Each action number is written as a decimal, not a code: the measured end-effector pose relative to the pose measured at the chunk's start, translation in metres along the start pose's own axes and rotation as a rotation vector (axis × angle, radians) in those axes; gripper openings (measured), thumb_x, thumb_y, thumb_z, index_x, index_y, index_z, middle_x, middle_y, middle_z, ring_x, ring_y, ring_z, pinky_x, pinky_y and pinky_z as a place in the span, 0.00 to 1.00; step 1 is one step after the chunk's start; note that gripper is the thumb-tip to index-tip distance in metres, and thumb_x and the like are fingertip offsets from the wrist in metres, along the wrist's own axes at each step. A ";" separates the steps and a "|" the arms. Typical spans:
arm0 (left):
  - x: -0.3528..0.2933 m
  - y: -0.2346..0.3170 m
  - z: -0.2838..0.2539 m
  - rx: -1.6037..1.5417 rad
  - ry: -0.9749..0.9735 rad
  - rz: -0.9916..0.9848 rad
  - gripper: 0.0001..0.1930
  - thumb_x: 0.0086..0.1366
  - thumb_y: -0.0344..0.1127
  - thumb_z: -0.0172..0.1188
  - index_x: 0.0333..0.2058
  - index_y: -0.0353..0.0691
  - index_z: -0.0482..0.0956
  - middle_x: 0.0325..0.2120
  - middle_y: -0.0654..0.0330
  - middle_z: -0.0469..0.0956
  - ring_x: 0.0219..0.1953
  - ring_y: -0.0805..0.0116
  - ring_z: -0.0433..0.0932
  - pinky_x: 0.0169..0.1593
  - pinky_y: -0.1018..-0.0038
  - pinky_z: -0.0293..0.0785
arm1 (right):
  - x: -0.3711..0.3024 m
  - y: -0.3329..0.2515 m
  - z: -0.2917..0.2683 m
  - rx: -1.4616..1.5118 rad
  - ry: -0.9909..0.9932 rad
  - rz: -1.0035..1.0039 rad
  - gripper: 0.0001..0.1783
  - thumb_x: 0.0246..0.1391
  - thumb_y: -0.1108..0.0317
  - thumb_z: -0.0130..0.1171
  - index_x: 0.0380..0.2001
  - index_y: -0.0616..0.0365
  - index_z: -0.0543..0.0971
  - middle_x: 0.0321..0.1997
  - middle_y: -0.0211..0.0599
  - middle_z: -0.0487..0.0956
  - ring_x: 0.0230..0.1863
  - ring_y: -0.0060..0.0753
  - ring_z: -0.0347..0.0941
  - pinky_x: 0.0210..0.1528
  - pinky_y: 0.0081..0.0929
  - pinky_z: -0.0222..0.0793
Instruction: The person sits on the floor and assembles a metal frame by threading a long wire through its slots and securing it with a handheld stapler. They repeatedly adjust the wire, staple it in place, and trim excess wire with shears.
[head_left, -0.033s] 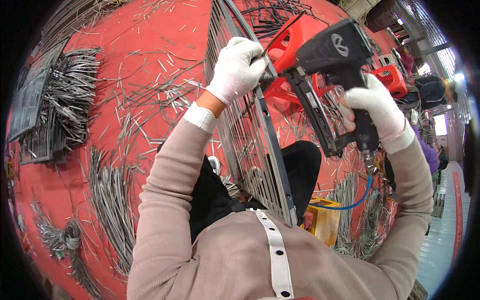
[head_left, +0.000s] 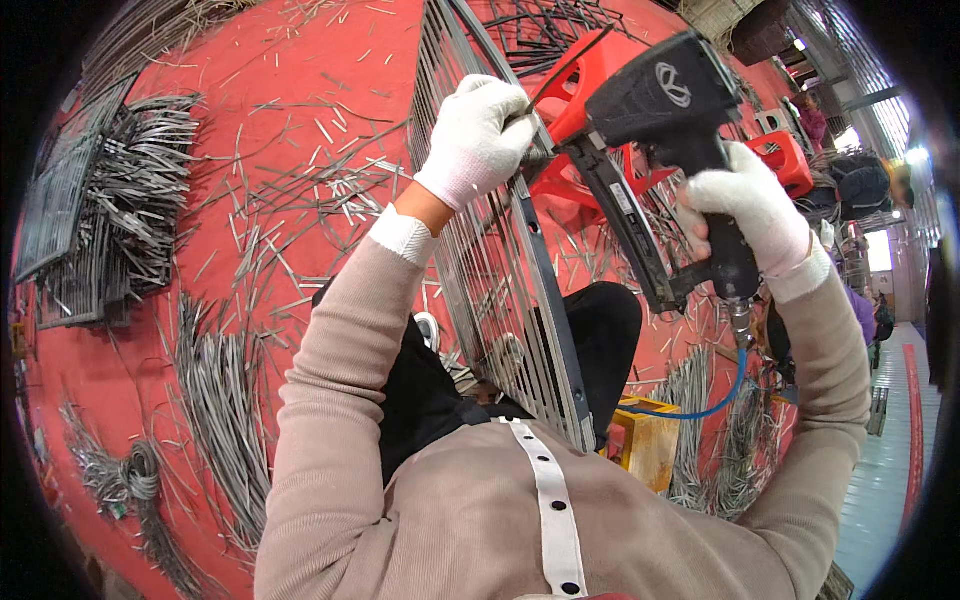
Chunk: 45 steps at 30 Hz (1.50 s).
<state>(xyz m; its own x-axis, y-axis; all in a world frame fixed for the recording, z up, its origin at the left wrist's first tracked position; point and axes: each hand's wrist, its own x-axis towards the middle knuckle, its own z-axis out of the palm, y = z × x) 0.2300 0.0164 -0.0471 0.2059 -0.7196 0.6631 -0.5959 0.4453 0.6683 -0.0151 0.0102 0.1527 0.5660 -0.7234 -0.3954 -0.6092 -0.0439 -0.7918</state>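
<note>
I have my left hand point(head_left: 478, 135), in a white knit glove, closed over the upper edge of a grey wire grille panel point(head_left: 500, 270) that stands on edge and runs from my lap up and away from me; gripping it there seems meant to steady the frame right where the tool meets it. My right hand point(head_left: 752, 215), also gloved, is wrapped tight round the grip of a black pneumatic gun point(head_left: 665, 110), its long magazine point(head_left: 628, 225) angling down toward me and its nose pressed in at the panel's rim just beside my left fingers. I judge the gun is held this way so the nose sits square on the frame bar while the weight hangs from the handle. A blue air hose point(head_left: 700, 405) drops from the base of the grip and curls off to my right, clear of the panel. So the panel lies between my two hands, touching the left and met by the tool in the right. Behind the gun a red plastic stool point(head_left: 590, 70) shows, and the red floor point(head_left: 300, 80) around me is strewn with short wire offcuts point(head_left: 230, 400), with bundled wires point(head_left: 140, 190) off to my left. A yellow box point(head_left: 650, 440) sits low at my right knee.
</note>
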 end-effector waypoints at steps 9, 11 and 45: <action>0.002 -0.002 0.001 0.022 0.038 0.058 0.06 0.60 0.32 0.63 0.32 0.37 0.84 0.31 0.55 0.82 0.44 0.53 0.79 0.50 0.60 0.76 | 0.010 -0.024 0.012 -0.021 0.006 0.091 0.15 0.52 0.64 0.60 0.16 0.60 0.75 0.16 0.33 0.75 0.17 0.25 0.74 0.24 0.23 0.70; 0.003 -0.002 0.002 0.023 0.039 0.062 0.06 0.60 0.33 0.63 0.32 0.37 0.84 0.31 0.54 0.82 0.44 0.52 0.79 0.50 0.60 0.76 | 0.012 -0.025 0.012 -0.054 0.000 0.085 0.15 0.53 0.64 0.60 0.16 0.60 0.75 0.16 0.33 0.75 0.17 0.25 0.73 0.24 0.23 0.70; -0.015 -0.006 -0.017 -0.159 -0.057 -0.256 0.08 0.72 0.31 0.62 0.43 0.31 0.81 0.43 0.63 0.73 0.43 0.77 0.74 0.45 0.77 0.74 | -0.291 0.617 0.128 -0.331 1.085 1.470 0.36 0.62 0.67 0.57 0.74 0.49 0.66 0.63 0.51 0.76 0.61 0.56 0.75 0.64 0.49 0.71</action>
<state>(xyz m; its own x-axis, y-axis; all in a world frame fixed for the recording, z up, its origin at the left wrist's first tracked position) 0.2436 0.0338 -0.0551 0.2870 -0.8460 0.4494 -0.4005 0.3201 0.8585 -0.4846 0.2821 -0.2799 -0.9298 -0.3639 -0.0552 -0.3660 0.9300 0.0333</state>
